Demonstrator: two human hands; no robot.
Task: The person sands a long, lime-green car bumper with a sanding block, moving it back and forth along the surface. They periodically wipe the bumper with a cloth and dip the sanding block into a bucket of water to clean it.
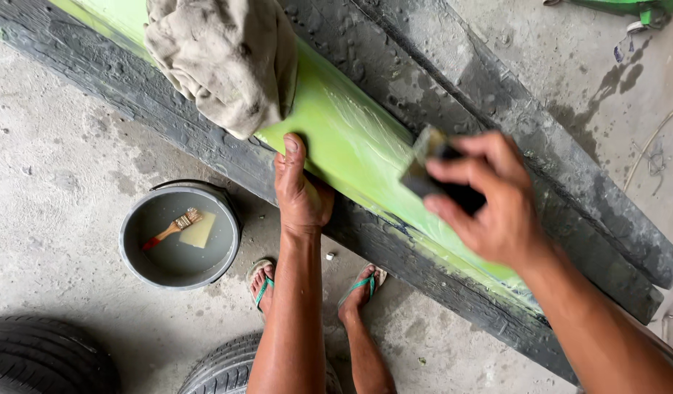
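1. The green panel (pixel 351 138), long, glossy and wet-looking, runs diagonally from the upper left to the lower right, lying on dark, rough black beams (pixel 453 80) that rest on the concrete floor (pixel 52 182).
2. The right hand (pixel 490 197) hovers over the middle of the panel, its fingers clenched round a dark block (pixel 442 182) with a pale face on its upper edge; that edge sits against the green surface.
3. The left hand (pixel 300 190) rests flat on the near edge of the panel, fingers loosely stretched and grasping nothing, the thumb pointing up along the green surface and the heel of the hand on the black beam.
4. A crumpled beige rag (pixel 223 62) lies on the panel just above the left hand, draped over its near edge.
5. On the floor to the left stands a round grey bucket (pixel 132 252) of cloudy water, with a small paintbrush (pixel 172 228) with a red handle and a pale square sheet (pixel 200 230) lying in it.
6. Below the panel, two feet in green-strapped flip-flops (pixel 263 284) stand on the floor.
7. Two black tyres (pixel 37 357) lie at the lower left edge, one partly behind the left forearm.
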